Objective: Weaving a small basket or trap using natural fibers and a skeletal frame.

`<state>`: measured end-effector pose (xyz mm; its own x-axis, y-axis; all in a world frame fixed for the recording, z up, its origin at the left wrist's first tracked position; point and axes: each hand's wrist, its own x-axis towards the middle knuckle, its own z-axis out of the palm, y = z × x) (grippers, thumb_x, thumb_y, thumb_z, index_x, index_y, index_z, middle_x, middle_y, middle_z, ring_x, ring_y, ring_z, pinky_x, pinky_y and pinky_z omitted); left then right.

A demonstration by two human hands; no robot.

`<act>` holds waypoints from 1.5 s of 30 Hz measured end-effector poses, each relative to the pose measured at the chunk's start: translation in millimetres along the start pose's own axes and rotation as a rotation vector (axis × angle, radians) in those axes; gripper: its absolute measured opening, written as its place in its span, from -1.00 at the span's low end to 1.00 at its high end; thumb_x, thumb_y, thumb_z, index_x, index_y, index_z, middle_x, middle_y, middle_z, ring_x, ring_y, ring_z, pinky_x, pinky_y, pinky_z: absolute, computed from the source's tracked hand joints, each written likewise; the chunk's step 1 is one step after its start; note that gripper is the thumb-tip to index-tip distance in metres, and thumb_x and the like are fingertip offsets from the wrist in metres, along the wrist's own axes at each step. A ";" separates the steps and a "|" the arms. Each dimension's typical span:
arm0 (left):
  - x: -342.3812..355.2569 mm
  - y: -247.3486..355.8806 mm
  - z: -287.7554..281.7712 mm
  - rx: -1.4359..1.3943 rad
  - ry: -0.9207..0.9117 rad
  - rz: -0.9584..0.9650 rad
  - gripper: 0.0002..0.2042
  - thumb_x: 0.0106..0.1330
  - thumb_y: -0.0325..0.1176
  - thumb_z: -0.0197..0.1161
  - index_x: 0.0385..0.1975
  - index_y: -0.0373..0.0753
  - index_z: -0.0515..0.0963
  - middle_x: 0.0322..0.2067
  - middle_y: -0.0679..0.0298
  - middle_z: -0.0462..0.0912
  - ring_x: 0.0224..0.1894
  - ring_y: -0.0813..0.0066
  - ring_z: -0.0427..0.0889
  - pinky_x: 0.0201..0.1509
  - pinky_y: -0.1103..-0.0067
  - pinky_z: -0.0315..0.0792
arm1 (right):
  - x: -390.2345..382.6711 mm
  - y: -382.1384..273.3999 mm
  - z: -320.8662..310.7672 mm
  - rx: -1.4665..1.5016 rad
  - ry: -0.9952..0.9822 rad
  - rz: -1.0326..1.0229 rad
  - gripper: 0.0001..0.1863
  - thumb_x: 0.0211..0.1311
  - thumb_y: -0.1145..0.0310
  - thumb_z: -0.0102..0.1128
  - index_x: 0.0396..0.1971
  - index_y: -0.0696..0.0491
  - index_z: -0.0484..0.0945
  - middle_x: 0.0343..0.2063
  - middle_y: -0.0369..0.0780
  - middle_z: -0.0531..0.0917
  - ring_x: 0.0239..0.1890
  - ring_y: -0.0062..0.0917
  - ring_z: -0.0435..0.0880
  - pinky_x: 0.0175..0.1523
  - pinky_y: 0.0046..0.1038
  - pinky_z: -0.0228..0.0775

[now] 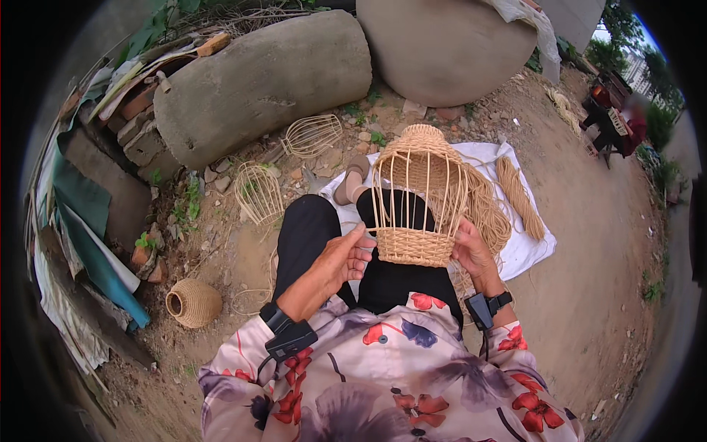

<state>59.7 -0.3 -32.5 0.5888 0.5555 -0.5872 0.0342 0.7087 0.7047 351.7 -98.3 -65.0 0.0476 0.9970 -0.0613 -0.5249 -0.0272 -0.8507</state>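
A partly woven basket [416,247] stands over my lap, with a dense woven band at its near end, bare upright ribs in the middle and a woven dome at the far end. On its left side, my left hand [342,258] has its fingers curled and its thumb by a pale strand [370,229] at the band's edge. The thumb and fingers of my right hand [471,249] grip the right side of the band where it meets the ribs. Loose tan cord [490,221] spreads behind the right hand.
A white sheet [541,254] lies under a cord bundle [518,195]. To the left are two open rib frames [258,193] [313,136] and a finished round basket [195,303]. Concrete pipe pieces [265,85] and rubble stand beyond. Another person [635,125] sits far right.
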 end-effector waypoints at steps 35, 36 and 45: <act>51.3 19.3 32.7 0.440 0.034 0.526 -0.82 0.23 -0.47 0.08 -0.17 -0.22 0.41 -0.68 0.28 0.47 -0.65 0.58 0.51 -0.70 0.56 0.34 | 0.6 26.7 -36.3 0.303 0.121 -0.099 -0.48 0.14 0.37 0.33 0.08 0.15 0.37 -0.36 -0.35 0.60 -0.56 -0.78 0.53 -0.56 -0.80 0.37; 51.2 14.8 29.0 0.244 -0.016 0.487 -0.83 0.24 -0.47 0.08 -0.17 -0.22 0.41 -0.68 0.29 0.47 -0.65 0.60 0.50 -0.71 0.57 0.33 | 1.5 29.0 -37.8 0.304 0.112 -0.106 -0.48 0.14 0.37 0.33 0.08 0.15 0.37 -0.36 -0.35 0.60 -0.56 -0.78 0.53 -0.56 -0.80 0.37; 21.5 94.1 -105.6 1.015 0.891 0.832 -0.82 0.08 -0.32 0.19 -0.34 -0.22 0.51 -0.58 0.14 0.61 -0.54 0.21 0.61 -0.40 0.32 0.46 | -3.7 36.4 -36.3 0.321 0.257 -0.118 -0.50 0.09 0.32 0.38 0.00 0.16 0.42 -0.31 -0.33 0.61 -0.54 -0.78 0.54 -0.47 -0.77 0.44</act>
<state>-9.7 124.2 -20.8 0.0875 0.9487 0.3037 0.6751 -0.2807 0.6822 363.3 -105.6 -114.7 0.3122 0.9403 -0.1355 -0.7389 0.1507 -0.6568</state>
